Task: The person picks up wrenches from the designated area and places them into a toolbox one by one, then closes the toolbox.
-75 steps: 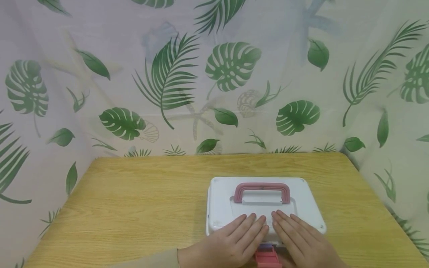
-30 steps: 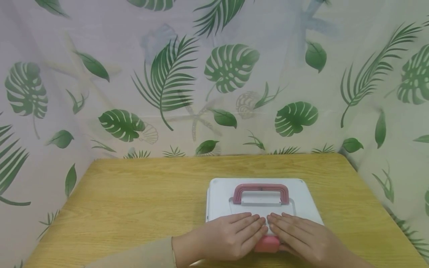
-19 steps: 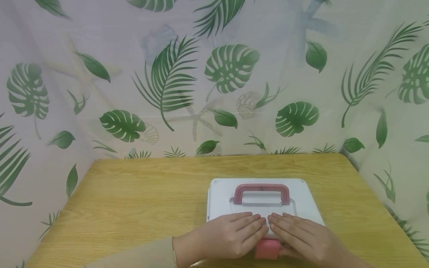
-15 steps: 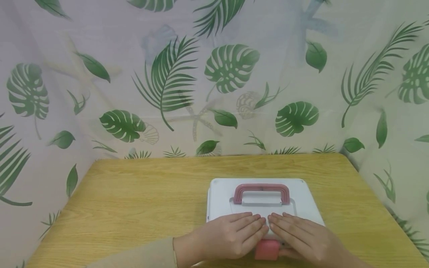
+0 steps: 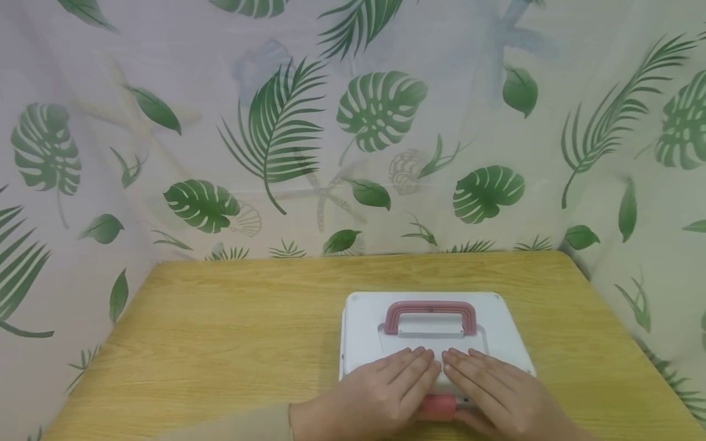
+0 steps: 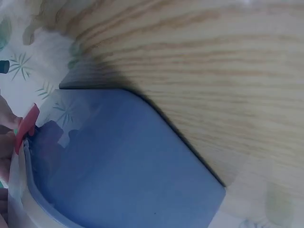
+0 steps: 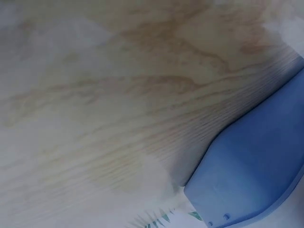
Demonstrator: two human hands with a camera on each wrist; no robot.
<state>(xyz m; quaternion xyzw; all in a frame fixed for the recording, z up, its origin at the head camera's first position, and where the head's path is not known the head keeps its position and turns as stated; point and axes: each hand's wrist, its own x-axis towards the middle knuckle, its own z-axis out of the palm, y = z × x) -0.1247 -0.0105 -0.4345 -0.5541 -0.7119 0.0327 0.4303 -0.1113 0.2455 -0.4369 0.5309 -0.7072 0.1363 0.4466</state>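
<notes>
A white-lidded carrying box (image 5: 364,343) with a pink folding handle (image 5: 430,306) sits on the table. My left hand (image 5: 375,392) lies on the left of the lid's front edge, its fingers straight. Mirroring it on the right, my right hand (image 5: 504,392) rests straight fingers on the lid. Between them shows the pink front latch (image 5: 438,407); the right thumb is partly visible beside it, the left thumb hidden. In the left wrist view, fingers touch the pink latch (image 6: 27,126) at the left edge. The box's blue lower part (image 6: 128,161) fills much of that view.
The wood-grain table (image 5: 220,343) extends to the left of the box. A pale curtain (image 5: 331,141) printed with green leaves hangs behind and on both sides. The right wrist view shows the box's blue side (image 7: 256,156) on the tabletop.
The pink latch has swung up from hanging low at the front to closer against the box, wavering slightly. Both hands shift a little at the lid's front; the box stays put.
</notes>
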